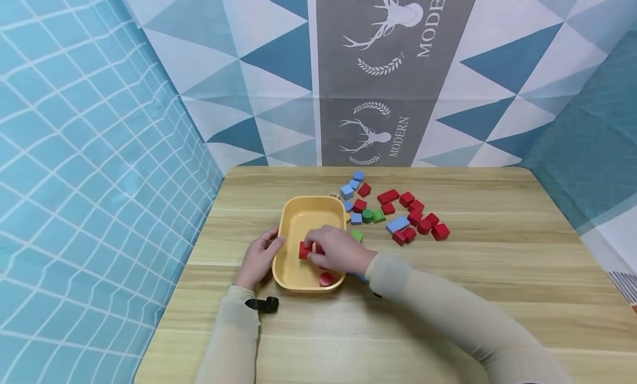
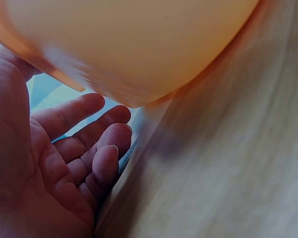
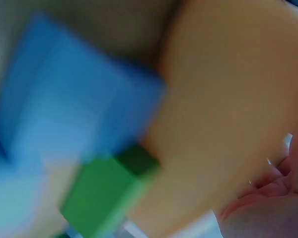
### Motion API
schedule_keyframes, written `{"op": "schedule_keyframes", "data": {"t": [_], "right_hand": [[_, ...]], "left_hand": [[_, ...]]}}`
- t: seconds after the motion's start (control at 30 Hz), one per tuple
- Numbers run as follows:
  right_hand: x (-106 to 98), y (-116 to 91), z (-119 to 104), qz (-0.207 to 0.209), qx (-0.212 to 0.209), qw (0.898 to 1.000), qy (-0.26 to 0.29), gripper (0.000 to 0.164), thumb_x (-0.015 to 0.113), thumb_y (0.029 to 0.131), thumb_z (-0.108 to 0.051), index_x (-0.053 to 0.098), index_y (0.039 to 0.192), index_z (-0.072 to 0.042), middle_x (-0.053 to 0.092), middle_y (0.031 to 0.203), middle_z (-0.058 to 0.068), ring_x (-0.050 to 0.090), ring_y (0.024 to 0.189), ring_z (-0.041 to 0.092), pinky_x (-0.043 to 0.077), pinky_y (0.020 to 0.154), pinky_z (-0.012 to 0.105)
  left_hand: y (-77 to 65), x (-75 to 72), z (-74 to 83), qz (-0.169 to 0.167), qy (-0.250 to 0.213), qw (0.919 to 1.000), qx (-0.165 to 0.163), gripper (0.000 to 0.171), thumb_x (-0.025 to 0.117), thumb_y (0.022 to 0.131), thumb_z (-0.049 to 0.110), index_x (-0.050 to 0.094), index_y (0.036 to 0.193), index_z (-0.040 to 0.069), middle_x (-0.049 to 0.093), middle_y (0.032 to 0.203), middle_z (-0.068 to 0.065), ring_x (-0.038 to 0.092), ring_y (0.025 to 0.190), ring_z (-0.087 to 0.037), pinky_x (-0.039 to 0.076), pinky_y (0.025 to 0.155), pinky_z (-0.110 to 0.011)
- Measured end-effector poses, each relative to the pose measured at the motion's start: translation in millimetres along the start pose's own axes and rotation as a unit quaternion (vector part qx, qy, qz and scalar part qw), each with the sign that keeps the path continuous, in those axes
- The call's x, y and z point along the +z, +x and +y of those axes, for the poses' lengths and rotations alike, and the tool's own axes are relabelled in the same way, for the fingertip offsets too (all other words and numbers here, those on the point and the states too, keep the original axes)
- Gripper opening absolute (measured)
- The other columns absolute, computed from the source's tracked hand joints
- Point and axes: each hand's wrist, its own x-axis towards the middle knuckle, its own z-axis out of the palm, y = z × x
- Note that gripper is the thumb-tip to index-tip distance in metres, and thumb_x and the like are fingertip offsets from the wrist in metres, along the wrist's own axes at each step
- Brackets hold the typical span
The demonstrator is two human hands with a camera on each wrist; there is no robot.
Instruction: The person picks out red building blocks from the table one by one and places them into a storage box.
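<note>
A yellow plastic tray (image 1: 293,221) sits on the wooden table. My left hand (image 1: 256,259) holds its left side, with the thumb over the rim. In the left wrist view the other fingers lie loosely bent beside the outer wall of the tray (image 2: 139,54). Inside the tray, my right hand (image 1: 338,248) has its thumb and fingers around a red block (image 1: 304,251). A round red block (image 1: 325,279) lies near the tray's front right corner. More red shows partly hidden under the right hand. In the right wrist view the tray wall hides the fingertips.
Right of the tray lie several red blocks (image 1: 417,206), several blue blocks (image 1: 346,192) and a few green ones, such as a green half-round (image 1: 379,215). A green block (image 1: 356,236) and a blue block (image 3: 74,94) stand close to the tray's right wall. Patterned cloth hangs behind the table.
</note>
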Motion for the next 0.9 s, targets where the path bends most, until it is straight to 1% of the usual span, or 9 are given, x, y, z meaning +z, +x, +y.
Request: {"op": "schedule_keyframes", "data": {"t": [0.1,0.2,0.3,0.4,0.5,0.67,0.9], "right_hand": [[12.8,-2.0,-0.2,-0.011,0.005,1.0,-0.021,0.014,0.079,0.097,-0.028,0.074,0.108,-0.02,0.073,0.097,-0.004,0.058,0.087,0.012,0.054,0.08,0.029],[16.3,-3.5,0.2,-0.017,0.018,0.999,-0.038,0.014,0.078,0.097,-0.028,0.074,0.109,-0.021,0.073,0.099,-0.006,0.059,0.089,0.012,0.055,0.085,0.032],[18.2,-3.4,0.5,-0.02,0.027,0.998,-0.054,0.015,0.077,0.097,-0.029,0.075,0.11,-0.022,0.074,0.101,-0.005,0.06,0.091,0.013,0.056,0.088,0.034],[22.6,-3.1,1.5,-0.018,0.033,0.997,-0.07,0.016,0.077,0.097,-0.031,0.074,0.111,-0.023,0.075,0.102,-0.006,0.06,0.091,0.013,0.056,0.091,0.035],[25.8,-3.3,2.4,-0.011,0.035,0.996,-0.076,0.017,0.077,0.097,-0.032,0.073,0.111,-0.023,0.075,0.102,-0.006,0.06,0.09,0.014,0.056,0.093,0.036],[27.6,-3.4,2.7,-0.005,0.041,0.996,-0.079,0.018,0.077,0.097,-0.037,0.073,0.108,-0.024,0.073,0.098,-0.008,0.058,0.086,0.013,0.055,0.09,0.035],[27.4,-4.6,1.9,0.006,0.045,0.996,-0.077,0.016,0.076,0.097,-0.039,0.072,0.103,-0.025,0.071,0.092,-0.009,0.057,0.083,0.012,0.054,0.086,0.034]], "left_hand": [[1.0,1.3,0.6,0.0,0.0,1.0,-0.001,0.056,0.063,0.108,0.041,0.056,0.155,0.012,0.068,0.145,-0.017,0.066,0.129,-0.031,0.054,0.105,-0.034],[1.4,0.8,1.3,0.001,0.006,1.0,0.002,0.056,0.064,0.108,0.04,0.057,0.155,0.012,0.068,0.144,-0.017,0.066,0.129,-0.031,0.054,0.107,-0.036],[0.6,-0.1,2.2,0.0,0.01,0.9999,0.006,0.055,0.063,0.108,0.039,0.057,0.155,0.011,0.068,0.143,-0.019,0.067,0.128,-0.032,0.054,0.104,-0.033],[-0.5,-0.1,2.3,-0.001,0.009,0.9999,0.006,0.055,0.062,0.109,0.038,0.056,0.156,0.01,0.068,0.143,-0.02,0.067,0.127,-0.032,0.054,0.101,-0.028],[-1.4,0.1,2.7,-0.001,0.003,1.0,0.0,0.055,0.062,0.109,0.039,0.055,0.156,0.011,0.068,0.144,-0.019,0.066,0.128,-0.032,0.055,0.101,-0.028],[-2.3,0.0,4.3,-0.003,0.002,1.0,-0.006,0.057,0.061,0.109,0.042,0.055,0.157,0.011,0.066,0.147,-0.018,0.065,0.13,-0.031,0.054,0.105,-0.033],[-2.0,1.0,4.9,-0.009,0.005,0.9999,0.0,0.056,0.061,0.109,0.041,0.055,0.156,0.012,0.066,0.147,-0.018,0.066,0.129,-0.031,0.055,0.103,-0.03]]}}
